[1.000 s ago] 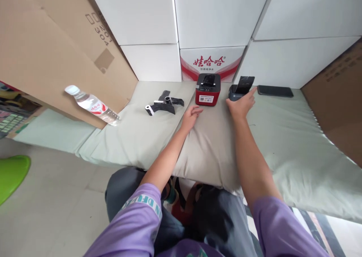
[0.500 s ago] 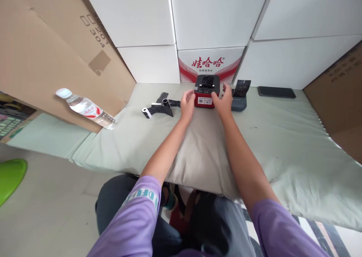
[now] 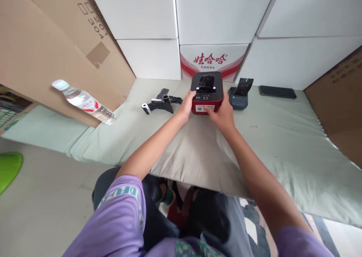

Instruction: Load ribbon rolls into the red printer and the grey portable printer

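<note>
Compared with a second ago, our right hand point(image 3: 225, 115) is off the small dark printer point(image 3: 238, 100) and on the red-and-black printer point(image 3: 209, 95), and our left hand point(image 3: 186, 105), then resting on the bench point(image 3: 283, 144) in front, is now up at that printer's left side. The red-and-black printer also looks bigger than half a second ago; we cannot tell whether its base touches the bench.

We grip it from both sides: the left hand is closed against its left side with the thumb at the top front corner, and the right hand clasps the right side, its thumb across the white label point(image 3: 200, 108) on the front. Some of our fingers are hidden behind it. It sits top side up near the bench's back edge, in front of the white carton point(image 3: 210, 63) with red lettering, and a glossy black strip point(image 3: 206, 82) stands out of its top.

Just to its right, near the same back edge, the small dark printer has a black strip of its own. Toward the bench's back right corner we see a black phone point(image 3: 278, 92) lying flat. Left of our left hand lie black strips and small rolls point(image 3: 162, 106) in a loose cluster. Farther toward the bench's left end, a clear bottle point(image 3: 87, 104) stands beside a large brown carton point(image 3: 56, 34).
</note>
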`<state>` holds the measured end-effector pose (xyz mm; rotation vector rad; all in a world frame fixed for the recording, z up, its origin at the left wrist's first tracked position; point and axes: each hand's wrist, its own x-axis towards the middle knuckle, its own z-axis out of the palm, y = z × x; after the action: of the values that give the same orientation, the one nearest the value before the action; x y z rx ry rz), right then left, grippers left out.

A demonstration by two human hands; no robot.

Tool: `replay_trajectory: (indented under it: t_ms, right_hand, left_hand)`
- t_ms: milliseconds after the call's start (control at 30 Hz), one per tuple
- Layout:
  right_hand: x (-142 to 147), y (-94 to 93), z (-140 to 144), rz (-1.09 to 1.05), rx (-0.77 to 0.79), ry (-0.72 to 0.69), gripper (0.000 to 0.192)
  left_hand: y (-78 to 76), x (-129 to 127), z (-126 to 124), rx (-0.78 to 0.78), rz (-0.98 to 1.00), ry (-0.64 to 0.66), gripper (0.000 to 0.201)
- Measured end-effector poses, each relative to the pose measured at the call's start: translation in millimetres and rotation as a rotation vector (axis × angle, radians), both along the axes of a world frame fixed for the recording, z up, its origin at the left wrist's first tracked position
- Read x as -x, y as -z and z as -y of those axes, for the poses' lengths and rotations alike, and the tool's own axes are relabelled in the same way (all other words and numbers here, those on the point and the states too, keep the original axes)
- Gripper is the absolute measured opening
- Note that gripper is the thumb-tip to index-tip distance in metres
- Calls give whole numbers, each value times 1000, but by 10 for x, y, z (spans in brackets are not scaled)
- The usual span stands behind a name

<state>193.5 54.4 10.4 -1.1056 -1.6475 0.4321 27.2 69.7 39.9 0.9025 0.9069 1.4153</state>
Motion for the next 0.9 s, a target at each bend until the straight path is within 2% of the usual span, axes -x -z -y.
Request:
replay_trajectory:
  t_ms: [100,167,267,367,500,567,633,700,767,900]
  right_hand:
    - [34,-84,501,-26,6,5,90]
    - [68,-73,734,-46,35,18,89]
    - [123,23,926,-46,112,35,89]
    - [111,135,986,-36,179,40,87]
    - [-118,201,789,-120,232,-60,91]
    - [-253,218,542,-264,316,-153,82]
    - [-312,262,258,-438,355,-148,77]
    - [-268,352,28,-531,376,-160,76]
    - [-157,480,-96,-566,312,-155,78]
    - [2,702,-111,-539,214,-143,75]
  left_hand:
    - [-97,30,468,-66,-56,6,26]
    - [-66,19,645,-73,-80,16,30]
    - [113,-3,762,-31,-64,16,38]
    - [310,-3,799,-23,-57,8,47]
    - [392,49,712,-72,-39,49,55]
    - [377,83,578,-85,-9,55,59]
    - [378,107,419,-118,-24,61,64]
    - [421,115,295,-179,-43,79,75]
    - [498,115,244,-229,-7,101,80]
    - [616,140,312,-261,123,166,63]
